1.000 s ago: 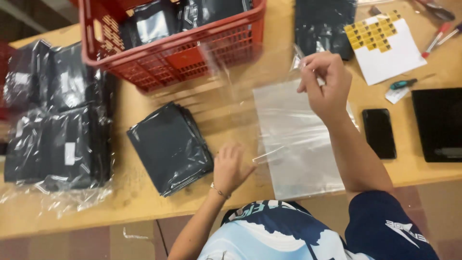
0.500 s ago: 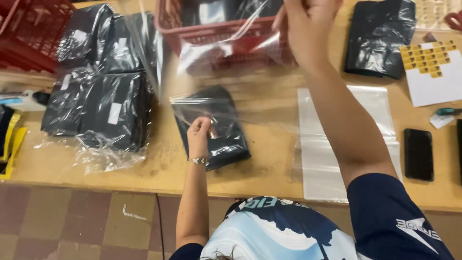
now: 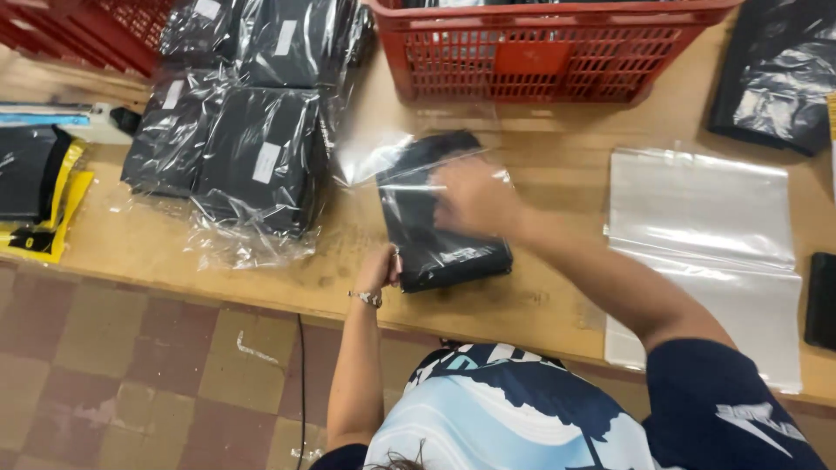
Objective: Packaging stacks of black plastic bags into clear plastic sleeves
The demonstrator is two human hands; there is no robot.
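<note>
Gripping the near left corner of a folded black garment (image 3: 440,235), the left hand (image 3: 383,268) has its fingers curled shut on the edge, a bracelet at the wrist. Blurred by motion, the right hand (image 3: 475,196) lies over the far part of the garment where a clear plastic bag (image 3: 383,157) covers it; whether those fingers pinch the film I cannot tell. Garment and bag lie near the middle of the worn wooden table (image 3: 540,305). Just left sits a pile of bagged black garments with white labels (image 3: 252,139). Beyond, at the far edge, stands a red plastic lattice basket (image 3: 540,57). Right of the arm lie flat clear bags (image 3: 705,235), with another bagged dark garment (image 3: 779,74) far right. Below the near edge shows a brown tiled floor (image 3: 131,383).
</note>
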